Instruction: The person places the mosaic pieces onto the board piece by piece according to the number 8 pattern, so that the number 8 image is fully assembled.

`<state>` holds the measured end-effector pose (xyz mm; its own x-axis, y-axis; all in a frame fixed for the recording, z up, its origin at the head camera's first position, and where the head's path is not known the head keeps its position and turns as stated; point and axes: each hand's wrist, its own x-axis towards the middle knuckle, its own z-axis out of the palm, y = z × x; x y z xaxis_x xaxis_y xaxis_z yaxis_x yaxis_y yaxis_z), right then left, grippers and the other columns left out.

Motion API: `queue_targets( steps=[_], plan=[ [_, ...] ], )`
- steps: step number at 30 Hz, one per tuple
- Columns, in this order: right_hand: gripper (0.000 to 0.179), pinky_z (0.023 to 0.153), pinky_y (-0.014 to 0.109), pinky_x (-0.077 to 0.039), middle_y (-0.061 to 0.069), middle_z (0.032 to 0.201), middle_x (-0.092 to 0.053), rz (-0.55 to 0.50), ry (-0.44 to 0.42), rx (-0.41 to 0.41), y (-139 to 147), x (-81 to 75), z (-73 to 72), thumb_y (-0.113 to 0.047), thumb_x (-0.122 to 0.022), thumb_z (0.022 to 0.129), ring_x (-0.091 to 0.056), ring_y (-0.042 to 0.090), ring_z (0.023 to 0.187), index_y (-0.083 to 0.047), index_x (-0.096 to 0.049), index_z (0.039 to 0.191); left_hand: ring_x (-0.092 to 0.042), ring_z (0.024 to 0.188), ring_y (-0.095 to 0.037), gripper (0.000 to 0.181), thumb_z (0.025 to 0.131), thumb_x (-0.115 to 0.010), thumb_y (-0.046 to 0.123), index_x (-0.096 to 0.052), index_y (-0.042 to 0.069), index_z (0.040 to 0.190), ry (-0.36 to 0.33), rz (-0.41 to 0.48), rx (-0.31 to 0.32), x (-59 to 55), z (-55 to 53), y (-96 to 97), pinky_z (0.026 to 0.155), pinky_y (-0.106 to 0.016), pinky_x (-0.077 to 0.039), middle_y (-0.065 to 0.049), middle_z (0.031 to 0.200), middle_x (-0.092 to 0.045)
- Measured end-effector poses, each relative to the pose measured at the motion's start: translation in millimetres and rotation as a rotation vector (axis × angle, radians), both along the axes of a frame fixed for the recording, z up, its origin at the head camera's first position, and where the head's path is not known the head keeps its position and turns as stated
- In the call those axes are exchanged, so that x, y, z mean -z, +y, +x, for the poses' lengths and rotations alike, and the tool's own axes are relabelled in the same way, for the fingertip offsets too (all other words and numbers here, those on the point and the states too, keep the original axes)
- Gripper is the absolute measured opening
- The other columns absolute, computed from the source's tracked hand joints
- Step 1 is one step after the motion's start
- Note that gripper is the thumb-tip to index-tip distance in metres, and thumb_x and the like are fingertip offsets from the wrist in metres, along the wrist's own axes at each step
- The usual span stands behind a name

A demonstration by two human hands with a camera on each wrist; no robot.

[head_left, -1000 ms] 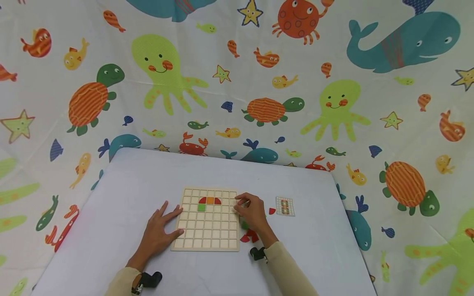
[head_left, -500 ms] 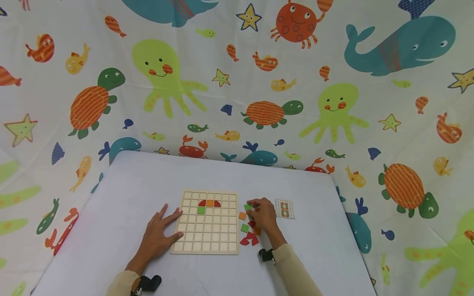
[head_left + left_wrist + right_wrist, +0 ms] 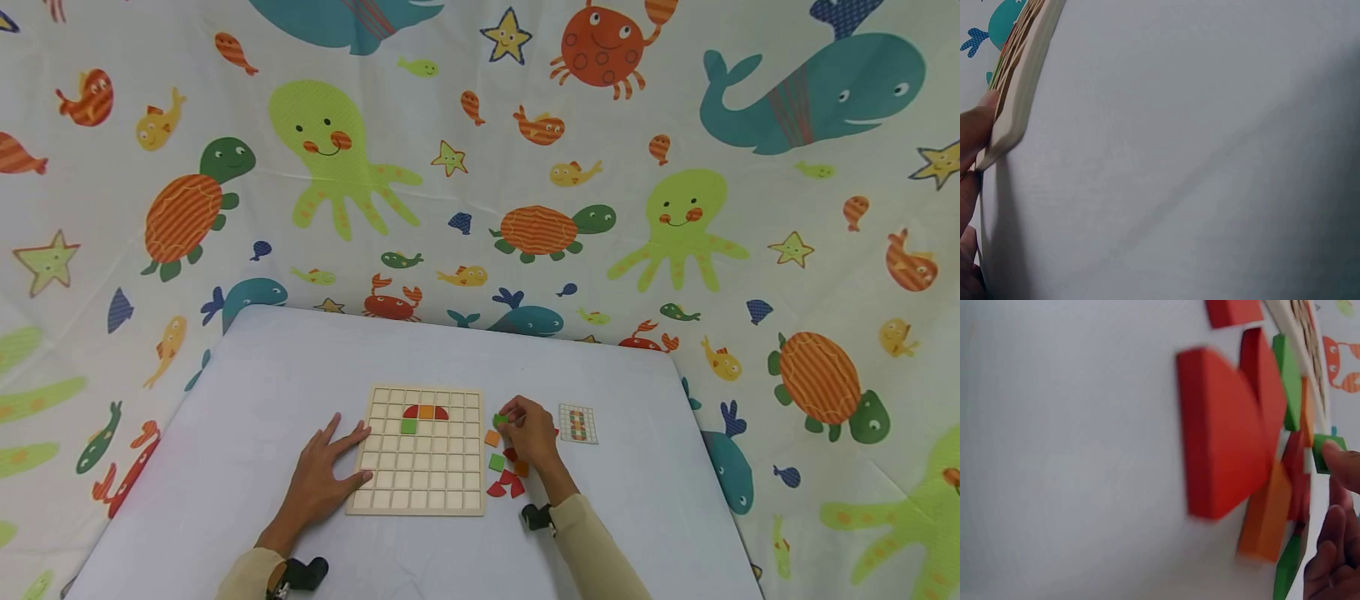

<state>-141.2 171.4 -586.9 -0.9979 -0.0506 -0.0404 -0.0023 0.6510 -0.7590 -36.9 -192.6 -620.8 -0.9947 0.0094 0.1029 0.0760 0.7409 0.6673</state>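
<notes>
My left hand (image 3: 321, 468) rests at the left edge of a wooden grid board (image 3: 416, 482), fingers spread. In the left wrist view its thumb (image 3: 977, 128) touches the board's rim (image 3: 1025, 81). To the right of the board, my right hand (image 3: 532, 432) pinches a green square block (image 3: 500, 421) between thumb and fingers. The same green square block (image 3: 1320, 454) shows in the right wrist view. On the board, an orange square (image 3: 426, 412) sits between two red quarter-round pieces (image 3: 410, 412), with a green square (image 3: 408, 427) below the left one.
Loose pieces lie between the board and my right wrist: an orange square (image 3: 492, 437), a green square (image 3: 497, 462), another orange piece (image 3: 521, 469) and several red quarter-rounds (image 3: 496, 490). A small printed pattern card (image 3: 577, 423) lies further right on the white table (image 3: 637, 467).
My right hand has moved right, from the board's right edge to the loose pieces, and now pinches a green square block. My left hand has stayed at the board.
</notes>
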Motion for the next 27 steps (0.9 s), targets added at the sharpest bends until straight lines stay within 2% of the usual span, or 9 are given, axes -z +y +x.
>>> queue_targets(
  steps=[5, 12, 20, 23, 27],
  plan=[
    [0.015, 0.062, 0.025, -0.050, -0.001, 0.090, -0.066, -0.094, -0.007, 0.014, -7, -1.7, 1.6, -0.010, -0.082, 0.091, -0.056, 0.016, 0.076, -0.021, -0.075, 0.098, -0.033, 0.154, -0.057, 0.076, 0.081, -0.088, 0.039, -0.064, 0.015, 0.148, 0.007, -0.003, -0.002, 0.2, -0.3, 0.4, 0.125, -0.073, -0.022, -0.033, 0.166, -0.038],
    [0.013, 0.059, 0.024, -0.048, 0.000, 0.091, -0.069, -0.184, 0.000, -0.032, -28, -8.4, 4.4, -0.011, -0.082, 0.093, -0.055, 0.016, 0.073, -0.022, -0.078, 0.098, -0.034, 0.154, -0.057, 0.075, 0.081, -0.089, 0.037, -0.064, 0.014, 0.148, 0.006, 0.001, -0.003, -1.9, -0.5, 1.4, 0.125, -0.073, -0.023, -0.033, 0.165, -0.039],
    [0.010, 0.061, 0.022, -0.049, 0.002, 0.089, -0.071, -0.192, 0.028, -0.109, -58, -8.1, 7.1, -0.013, -0.084, 0.092, -0.055, 0.009, 0.070, -0.018, -0.080, 0.099, -0.032, 0.153, -0.059, 0.075, 0.081, -0.089, 0.037, -0.064, 0.014, 0.148, -0.007, 0.006, -0.007, -2.6, 0.0, 1.9, 0.124, -0.076, -0.023, -0.034, 0.166, -0.036],
    [0.010, 0.066, 0.022, -0.052, 0.000, 0.088, -0.071, -0.191, -0.013, -0.093, -70, -6.8, 10.3, -0.013, -0.085, 0.091, -0.060, 0.008, 0.073, -0.019, -0.081, 0.098, -0.032, 0.153, -0.060, 0.075, 0.081, -0.089, 0.037, -0.064, 0.015, 0.148, -0.007, 0.002, -0.009, -1.8, 0.1, 1.7, 0.123, -0.077, -0.023, -0.034, 0.166, -0.036],
    [0.012, 0.066, 0.021, -0.051, -0.004, 0.084, -0.070, -0.154, -0.037, -0.031, -83, -0.3, 13.4, -0.013, -0.087, 0.088, -0.061, 0.006, 0.075, -0.021, -0.081, 0.094, -0.032, 0.154, -0.060, 0.076, 0.081, -0.089, 0.038, -0.063, 0.015, 0.149, -0.008, 0.004, -0.008, -0.6, 0.3, 1.7, 0.123, -0.077, -0.023, -0.033, 0.167, -0.036]
  ],
)
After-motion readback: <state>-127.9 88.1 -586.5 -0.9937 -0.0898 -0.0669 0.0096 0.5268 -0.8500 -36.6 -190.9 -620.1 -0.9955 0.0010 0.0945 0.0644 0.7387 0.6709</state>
